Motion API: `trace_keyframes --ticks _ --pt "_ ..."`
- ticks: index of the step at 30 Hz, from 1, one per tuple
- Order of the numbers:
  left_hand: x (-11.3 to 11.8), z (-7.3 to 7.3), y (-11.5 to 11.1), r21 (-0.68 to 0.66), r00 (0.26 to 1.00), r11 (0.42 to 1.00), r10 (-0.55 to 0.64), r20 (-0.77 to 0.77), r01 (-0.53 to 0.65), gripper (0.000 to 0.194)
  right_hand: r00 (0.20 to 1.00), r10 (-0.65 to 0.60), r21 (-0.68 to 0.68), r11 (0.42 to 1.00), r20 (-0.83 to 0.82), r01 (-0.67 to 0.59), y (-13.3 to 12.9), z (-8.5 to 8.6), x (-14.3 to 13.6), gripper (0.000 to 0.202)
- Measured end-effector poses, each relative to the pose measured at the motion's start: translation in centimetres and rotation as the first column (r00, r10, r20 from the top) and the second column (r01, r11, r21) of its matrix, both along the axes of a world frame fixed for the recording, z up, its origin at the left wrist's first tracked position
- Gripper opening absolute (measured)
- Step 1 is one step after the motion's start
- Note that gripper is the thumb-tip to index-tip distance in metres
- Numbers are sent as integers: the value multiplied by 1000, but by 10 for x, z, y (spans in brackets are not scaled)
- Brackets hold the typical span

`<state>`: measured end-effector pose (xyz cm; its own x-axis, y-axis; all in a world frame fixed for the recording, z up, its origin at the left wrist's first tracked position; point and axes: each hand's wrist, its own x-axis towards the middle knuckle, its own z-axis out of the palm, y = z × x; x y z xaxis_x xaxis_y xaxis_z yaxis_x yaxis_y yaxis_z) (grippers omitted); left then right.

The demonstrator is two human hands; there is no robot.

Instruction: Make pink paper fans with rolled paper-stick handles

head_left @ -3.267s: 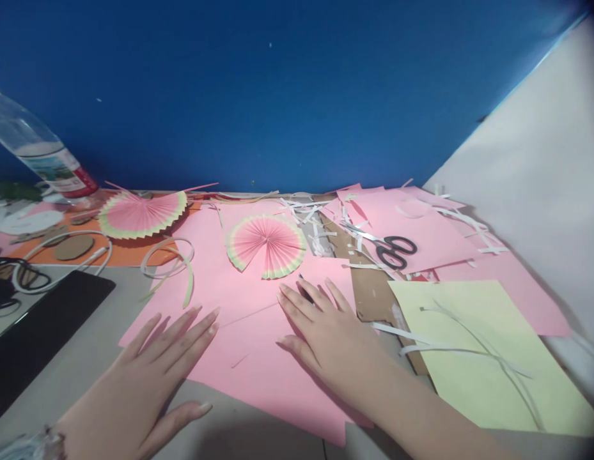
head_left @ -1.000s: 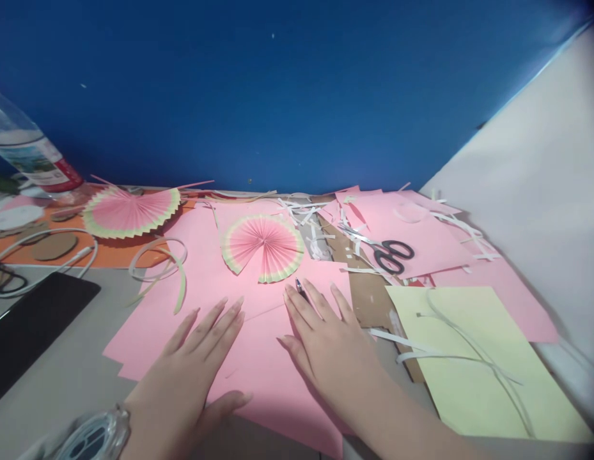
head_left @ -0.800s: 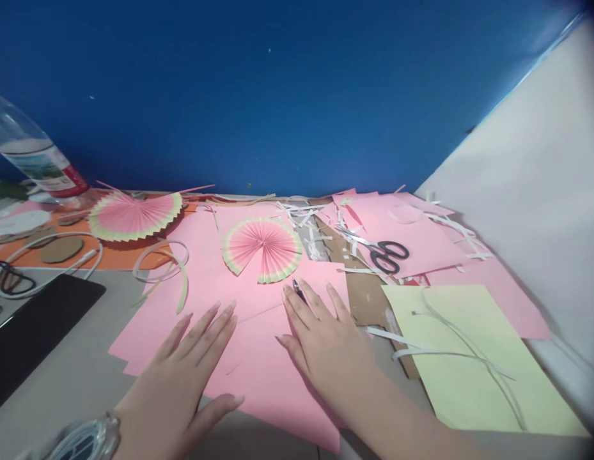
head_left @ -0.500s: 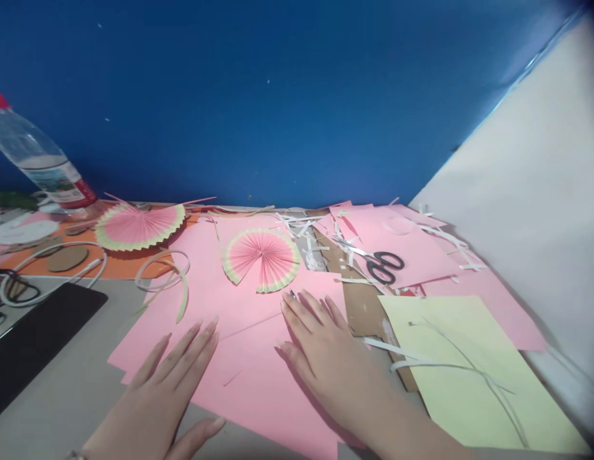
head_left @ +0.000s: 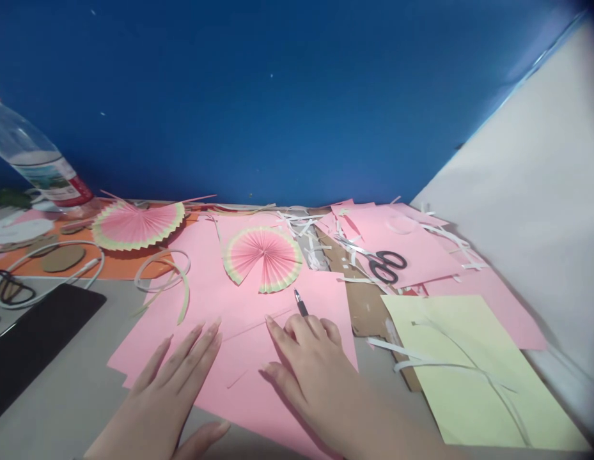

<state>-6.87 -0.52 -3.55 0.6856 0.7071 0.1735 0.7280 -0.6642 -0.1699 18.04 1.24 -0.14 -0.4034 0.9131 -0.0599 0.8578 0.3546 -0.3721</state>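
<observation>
While both hands, left hand (head_left: 169, 380) and right hand (head_left: 309, 364), press pink paper (head_left: 243, 358), fingers spread left, partly curled right. Grey tabletop (head_left: 93, 358) borders its near-left edge.

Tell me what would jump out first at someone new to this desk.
Probably the round pink pleated fan with green-yellow edging, lying mid-desk beyond both hands. A second, half-open fan sits to its left, near the leaning bottle. Behind everything rises the deep blue wall.
</observation>
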Motion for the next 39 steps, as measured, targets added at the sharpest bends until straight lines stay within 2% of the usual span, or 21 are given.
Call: trace_keyframes --ticks 9,17,27,35,39 --pt "0 -1 1 4 1000 1000 -9 -19 10 83 999 -30 4 1000 34 30 1 1 2 46" --pt "-2 -2 0 40 1000 999 -16 -19 16 86 998 29 14 999 56 -29 3 -2 5 47" --pt "-2 -1 2 15 999 1000 -26 -44 26 86 989 -33 60 998 147 25 4 7 7 40" --pt "-2 0 2 0 998 1000 -24 -54 24 85 968 -93 196 979 232 47 6 12 11 37" --pt "-1 2 0 5 999 1000 -11 -51 11 85 960 -99 241 970 262 34 7 7 13 38"
